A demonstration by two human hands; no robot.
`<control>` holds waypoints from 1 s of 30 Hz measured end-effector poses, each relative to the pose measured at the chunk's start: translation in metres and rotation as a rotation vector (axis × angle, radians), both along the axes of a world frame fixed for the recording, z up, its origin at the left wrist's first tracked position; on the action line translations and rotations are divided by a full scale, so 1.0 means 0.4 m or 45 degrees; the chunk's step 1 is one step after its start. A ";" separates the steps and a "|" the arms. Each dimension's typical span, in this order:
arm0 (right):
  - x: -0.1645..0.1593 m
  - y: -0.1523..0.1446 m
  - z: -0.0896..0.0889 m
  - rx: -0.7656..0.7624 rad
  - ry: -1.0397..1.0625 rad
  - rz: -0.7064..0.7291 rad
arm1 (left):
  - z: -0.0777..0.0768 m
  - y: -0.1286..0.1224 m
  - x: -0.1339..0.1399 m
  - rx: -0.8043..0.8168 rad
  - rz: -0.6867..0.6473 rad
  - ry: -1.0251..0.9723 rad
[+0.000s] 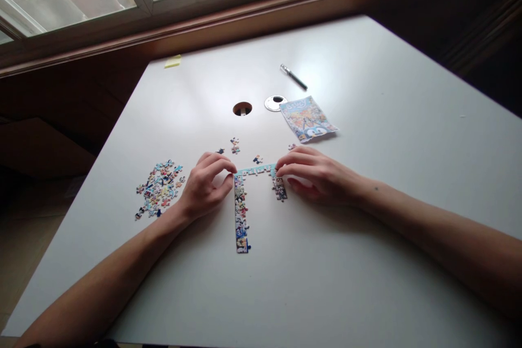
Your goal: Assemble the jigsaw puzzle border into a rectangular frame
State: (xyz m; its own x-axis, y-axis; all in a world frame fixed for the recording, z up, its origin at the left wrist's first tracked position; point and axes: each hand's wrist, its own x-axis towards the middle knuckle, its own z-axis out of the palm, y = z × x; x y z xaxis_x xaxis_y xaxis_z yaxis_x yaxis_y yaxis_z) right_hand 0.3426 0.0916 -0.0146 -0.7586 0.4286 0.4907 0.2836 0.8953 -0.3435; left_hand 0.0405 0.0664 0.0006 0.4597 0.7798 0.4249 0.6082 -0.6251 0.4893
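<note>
A partly joined jigsaw puzzle frame (241, 208) lies flat on the white table, with a long left side, a light blue top strip and a short right side. My left hand (209, 182) pinches at its upper left corner, thumb and forefinger curled against the edge. At the upper right corner, the fingertips of my right hand (316, 173) press together on the strip. Just beyond the top strip are a few loose puzzle pieces (235, 145), and one more piece (292, 147) sits partly behind my right hand. A heap of loose pieces (160, 187) is spread left of my left hand.
Behind my right hand lies a printed picture sheet (309, 118), overlapping a round metal cover (274, 103). Left of the cover is a hole (242, 109) in the white table (261, 293). Farther back are a black pen-like tool (294, 76) and a yellow strip (173, 61).
</note>
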 end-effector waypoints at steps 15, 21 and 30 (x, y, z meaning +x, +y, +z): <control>0.006 0.001 0.002 -0.045 -0.038 -0.056 | 0.007 -0.039 -0.038 -0.042 -0.234 0.359; 0.007 -0.002 0.001 -0.043 -0.090 -0.072 | 0.009 -0.067 -0.051 -0.137 -0.274 0.490; 0.006 0.001 -0.007 -0.034 -0.082 -0.064 | 0.004 -0.075 -0.037 -0.166 -0.228 0.489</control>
